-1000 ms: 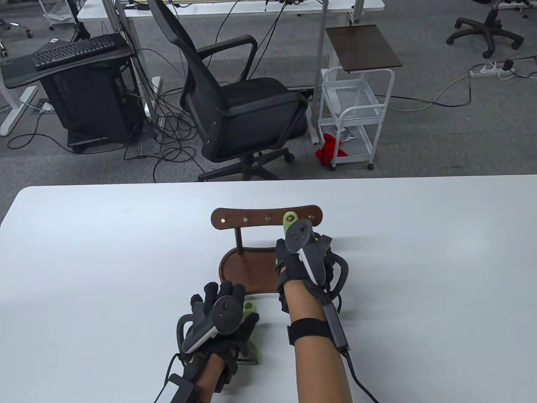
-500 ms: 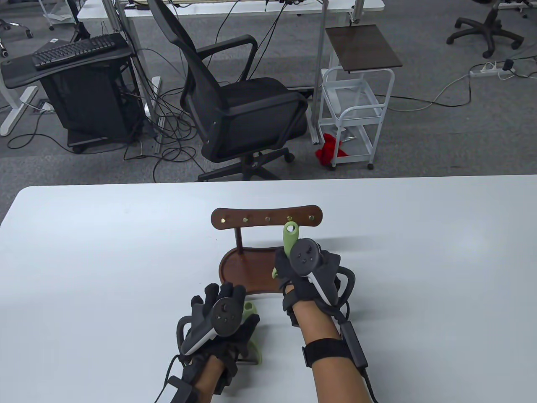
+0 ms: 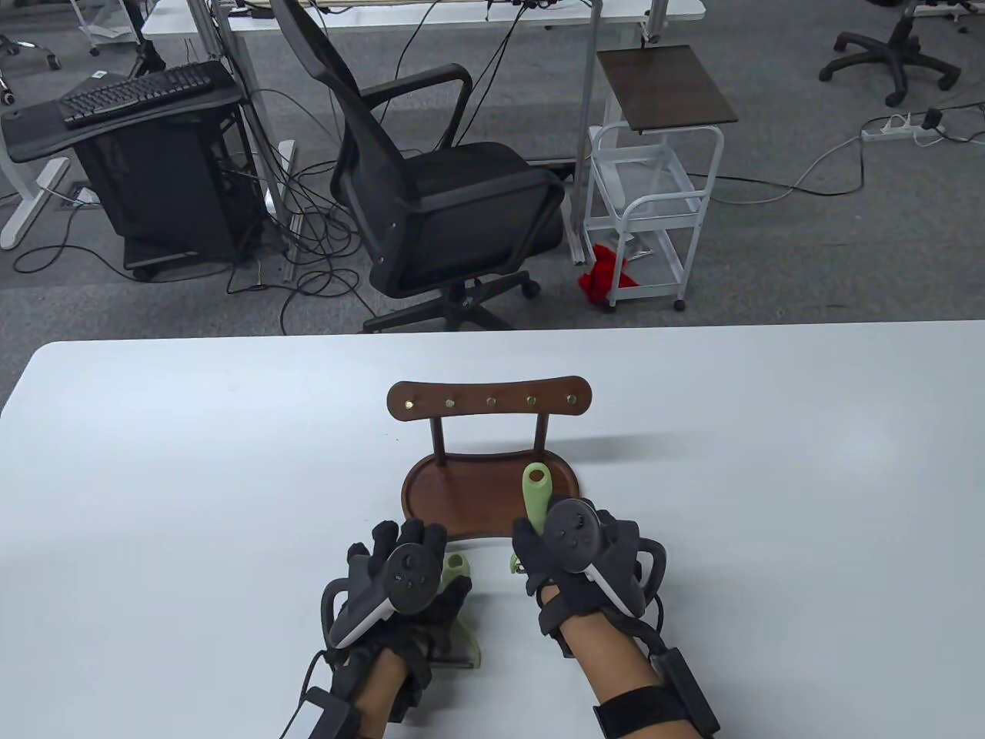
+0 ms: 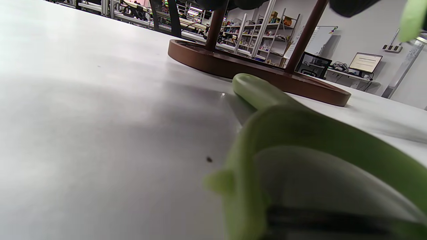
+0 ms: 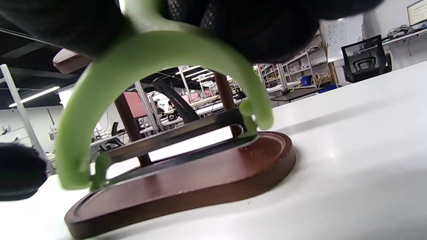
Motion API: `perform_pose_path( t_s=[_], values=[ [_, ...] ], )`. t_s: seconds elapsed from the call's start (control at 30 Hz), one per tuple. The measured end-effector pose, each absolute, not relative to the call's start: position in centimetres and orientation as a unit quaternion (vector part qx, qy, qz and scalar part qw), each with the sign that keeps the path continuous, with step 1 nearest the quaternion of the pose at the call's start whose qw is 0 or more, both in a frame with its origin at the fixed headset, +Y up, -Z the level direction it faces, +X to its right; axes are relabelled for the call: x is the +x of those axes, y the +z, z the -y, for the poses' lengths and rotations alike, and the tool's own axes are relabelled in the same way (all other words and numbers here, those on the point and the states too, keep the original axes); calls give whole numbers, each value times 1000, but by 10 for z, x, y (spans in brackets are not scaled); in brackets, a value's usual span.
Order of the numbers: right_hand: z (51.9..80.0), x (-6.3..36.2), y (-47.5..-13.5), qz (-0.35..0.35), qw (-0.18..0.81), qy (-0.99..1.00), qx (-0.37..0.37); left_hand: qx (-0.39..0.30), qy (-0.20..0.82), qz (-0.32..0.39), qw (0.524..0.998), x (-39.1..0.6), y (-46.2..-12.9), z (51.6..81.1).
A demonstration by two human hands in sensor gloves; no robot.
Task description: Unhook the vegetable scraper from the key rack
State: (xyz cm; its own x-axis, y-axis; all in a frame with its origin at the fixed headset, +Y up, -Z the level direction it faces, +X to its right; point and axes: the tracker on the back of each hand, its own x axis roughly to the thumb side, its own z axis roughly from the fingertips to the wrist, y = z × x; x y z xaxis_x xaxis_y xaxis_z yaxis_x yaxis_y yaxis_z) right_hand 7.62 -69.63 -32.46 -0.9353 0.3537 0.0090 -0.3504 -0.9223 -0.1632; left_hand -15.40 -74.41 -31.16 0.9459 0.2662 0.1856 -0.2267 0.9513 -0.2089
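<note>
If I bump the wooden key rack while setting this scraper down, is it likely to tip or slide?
Tipping looks unlikely: the key rack stands on a wide oval base lying flat on the table. Sliding seems more probable, since the tabletop looks smooth and glossy. The hook bar sits high on two thin posts, so a knock up there would probably rock it more than one at the base.

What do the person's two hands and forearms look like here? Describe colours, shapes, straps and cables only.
Both the left hand and right hand wear black sensor gloves. On the back of each sits a dark round-faced tracker with a pale grey-white handle and a black ring. The forearms are bare, with no sleeves. A black strap circles the right forearm, beside a black box with a cable. Black cables trail from the left wrist.
</note>
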Motion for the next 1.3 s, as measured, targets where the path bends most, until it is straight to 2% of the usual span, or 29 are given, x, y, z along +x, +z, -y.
perform_pose_path(
  t_s=[0.47,0.93,1.3],
  values=[
    [733,73,-306,10,193,981,20,-92,115,98,984,-158,-314,745],
    [762,71,-302,-85,126,988,-6,-84,101,106,986,-148,-310,745],
    [766,62,-304,-76,71,994,-24,-74,97,112,986,-145,-308,743]
  ],
)
